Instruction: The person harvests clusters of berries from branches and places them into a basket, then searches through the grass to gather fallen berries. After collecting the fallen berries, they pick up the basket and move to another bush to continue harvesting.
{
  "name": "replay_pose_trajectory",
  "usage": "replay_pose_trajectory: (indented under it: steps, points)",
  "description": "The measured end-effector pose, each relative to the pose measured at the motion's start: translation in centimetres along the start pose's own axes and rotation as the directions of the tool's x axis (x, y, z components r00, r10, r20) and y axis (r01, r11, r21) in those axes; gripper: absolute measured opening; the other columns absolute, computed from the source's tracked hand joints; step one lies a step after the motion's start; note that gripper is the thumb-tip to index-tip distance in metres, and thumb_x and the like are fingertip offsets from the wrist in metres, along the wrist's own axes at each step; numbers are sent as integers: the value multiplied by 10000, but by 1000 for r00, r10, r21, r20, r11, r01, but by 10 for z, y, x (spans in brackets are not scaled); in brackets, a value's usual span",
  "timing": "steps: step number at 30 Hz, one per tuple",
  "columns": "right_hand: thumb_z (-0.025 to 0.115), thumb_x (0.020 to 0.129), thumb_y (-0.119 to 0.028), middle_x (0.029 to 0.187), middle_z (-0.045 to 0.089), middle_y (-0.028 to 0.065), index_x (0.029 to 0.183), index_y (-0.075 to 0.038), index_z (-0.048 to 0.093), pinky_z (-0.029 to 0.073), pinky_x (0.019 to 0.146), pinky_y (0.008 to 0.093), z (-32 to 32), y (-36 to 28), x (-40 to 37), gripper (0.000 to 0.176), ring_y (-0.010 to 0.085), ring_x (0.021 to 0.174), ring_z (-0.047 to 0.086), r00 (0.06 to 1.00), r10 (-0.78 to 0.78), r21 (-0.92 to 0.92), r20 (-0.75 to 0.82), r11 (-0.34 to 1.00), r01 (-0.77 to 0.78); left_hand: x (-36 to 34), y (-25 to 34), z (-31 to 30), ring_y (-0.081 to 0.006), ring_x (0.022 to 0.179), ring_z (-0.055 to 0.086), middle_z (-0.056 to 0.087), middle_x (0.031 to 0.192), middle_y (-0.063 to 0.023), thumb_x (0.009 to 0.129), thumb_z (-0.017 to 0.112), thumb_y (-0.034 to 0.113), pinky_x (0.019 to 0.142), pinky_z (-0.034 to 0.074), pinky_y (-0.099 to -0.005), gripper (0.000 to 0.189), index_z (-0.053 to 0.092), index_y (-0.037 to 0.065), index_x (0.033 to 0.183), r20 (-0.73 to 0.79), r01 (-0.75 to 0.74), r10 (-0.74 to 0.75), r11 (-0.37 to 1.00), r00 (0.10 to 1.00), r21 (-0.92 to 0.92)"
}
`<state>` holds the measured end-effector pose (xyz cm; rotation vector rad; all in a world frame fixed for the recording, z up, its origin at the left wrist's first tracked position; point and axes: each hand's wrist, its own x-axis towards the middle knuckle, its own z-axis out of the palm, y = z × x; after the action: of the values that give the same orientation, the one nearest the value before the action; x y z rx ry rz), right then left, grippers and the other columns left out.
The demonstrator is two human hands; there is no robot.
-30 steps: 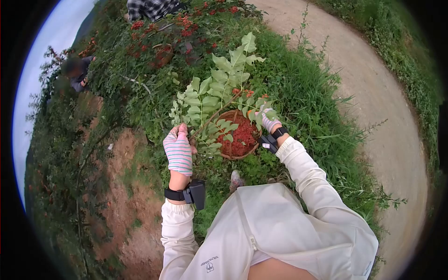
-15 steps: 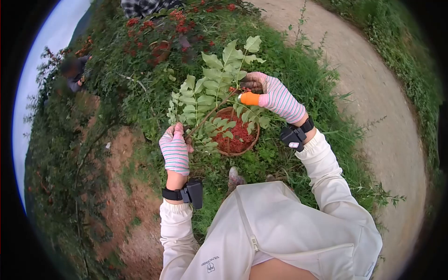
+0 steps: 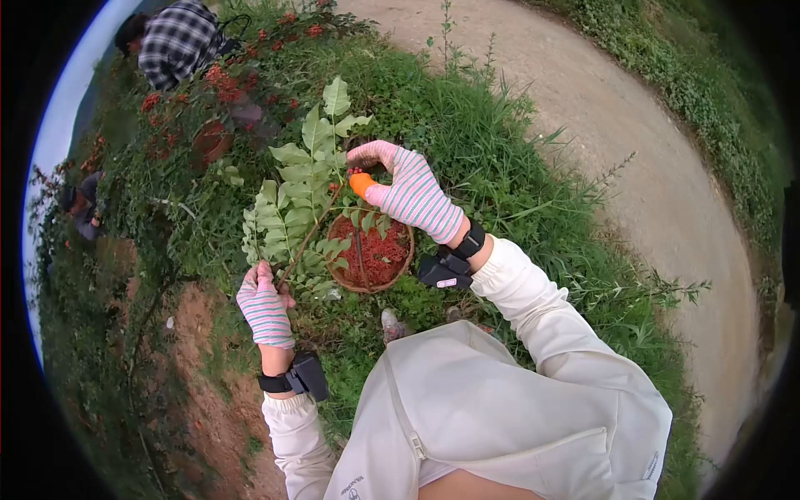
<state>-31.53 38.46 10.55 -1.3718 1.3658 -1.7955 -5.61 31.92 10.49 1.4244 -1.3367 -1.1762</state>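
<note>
My left hand (image 3: 267, 310), in a striped fingerless glove, pinches the lower end of a leafy branch (image 3: 310, 233). The branch slants up to the right with broad green leaflets (image 3: 297, 174). At its upper part is my right hand (image 3: 414, 193), gloved alike, with an orange cover on the thumb. Between that thumb and the fingers shows a small cluster of red berries (image 3: 356, 171); whether it is still attached to the stem is hidden. Below the branch a round wicker basket (image 3: 411, 252) holds many red berries (image 3: 385, 257), partly covered by leaves.
Bushes with red berry clusters (image 3: 222, 83) grow at the upper left. A person in a checked shirt (image 3: 179, 42) bends there, another person (image 3: 85, 204) is farther left. A reddish container (image 3: 212, 142) sits among the bushes. A dirt road (image 3: 633, 158) curves along the right.
The view has shifted, so hands, branch and basket appear farther left. The right hand has drawn slightly back from the stem, with red berries now showing at its fingertips. The left hand keeps its hold.
</note>
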Motion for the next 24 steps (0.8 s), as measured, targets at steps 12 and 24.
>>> replay_pose_trajectory:
  steps: [12,24]
  points:
    - [691,715,-398,1074,535,132,1207,-2,409,529,732,351,-14,113,4,692,250,916,587,948,248,764,200,566,-309,-13,15,-9,-109,356,406,503,590,-40,878,561,300,347,367,-244,373,545,-45,1020,52,32,-34,999,998,40]
    - [673,732,-143,1090,565,113,1316,-17,310,441,842,292,8,19,-23,699,166,955,561,916,210,401,341,849,-344,-18,18,-12,-80,396,397,476,656,-6,904,520,256,373,368,-224,314,558,-50,967,94,43,-43,999,995,4]
